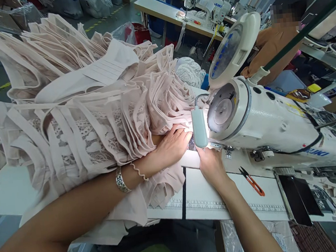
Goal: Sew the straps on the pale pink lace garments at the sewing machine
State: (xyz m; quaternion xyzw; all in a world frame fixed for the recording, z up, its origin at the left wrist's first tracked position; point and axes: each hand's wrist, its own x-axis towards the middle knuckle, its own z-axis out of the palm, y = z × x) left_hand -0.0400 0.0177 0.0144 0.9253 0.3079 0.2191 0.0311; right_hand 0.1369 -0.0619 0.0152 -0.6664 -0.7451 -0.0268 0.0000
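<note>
My left hand (174, 146) lies on pale pink lace garments (129, 125), its fingers pressed together on the cloth beside the needle area of a white sewing machine (255, 114). My right hand (211, 164) is at the front of the needle area, fingers drawn together. A small grey-green lamp (199, 128) hides its fingertips, and what they hold cannot be made out. Bright light falls on the cloth between both hands. The needle itself is hidden. The garments hang in thick folds over my left forearm.
Orange-handled thread snips (253, 182) lie on the table right of my right forearm. A printed ruler (204, 206) runs along the table's front edge. A round magnifier (233, 49) stands above the machine head. Beyond are another sewing machine (207, 5) and a person in orange-brown (275, 46).
</note>
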